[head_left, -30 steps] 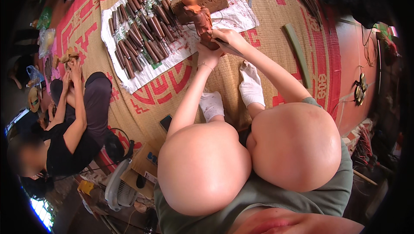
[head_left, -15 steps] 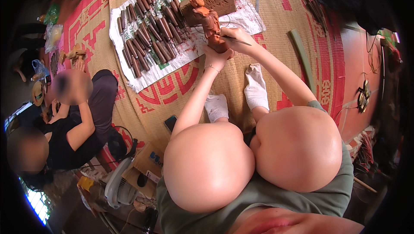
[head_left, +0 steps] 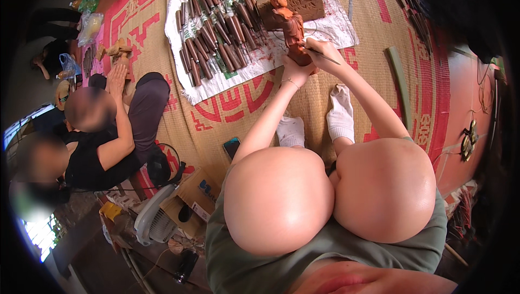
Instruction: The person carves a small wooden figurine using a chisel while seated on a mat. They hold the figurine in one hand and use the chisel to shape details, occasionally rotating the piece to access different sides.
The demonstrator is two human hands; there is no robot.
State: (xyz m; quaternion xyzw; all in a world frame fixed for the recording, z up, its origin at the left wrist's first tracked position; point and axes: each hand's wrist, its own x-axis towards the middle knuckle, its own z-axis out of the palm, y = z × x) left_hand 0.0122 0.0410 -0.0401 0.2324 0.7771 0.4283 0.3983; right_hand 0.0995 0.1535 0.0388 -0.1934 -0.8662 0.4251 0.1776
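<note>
My left hand (head_left: 298, 70) is wrapped round the base of a reddish-brown carved wooden statuette (head_left: 293, 29), a robed figure tilted away from me. My right hand (head_left: 326, 54) is closed on a slim dark carving tool (head_left: 328, 59), held like a pen against the figure's lower part. One end of the tool sticks out past my hand to the right; its working tip is hidden by my fingers. Behind the statuette a brown rectangular block (head_left: 309, 5) lies on a white printed sheet (head_left: 260, 67). Left of it, several wooden-handled carving tools (head_left: 222, 31) lie in rows.
A red-patterned straw mat (head_left: 222, 142) lies under everything. To the right are a green strip (head_left: 399, 82) and more long tools (head_left: 417, 17). At left another person (head_left: 116, 126) sits with a hand at a wooden carving (head_left: 120, 50). Nearer are a fan (head_left: 154, 218) and a cardboard box (head_left: 187, 199).
The whole view has shifted, so the mat and tools sit farther right in the picture. My hands keep their hold on the statuette and the tool.
</note>
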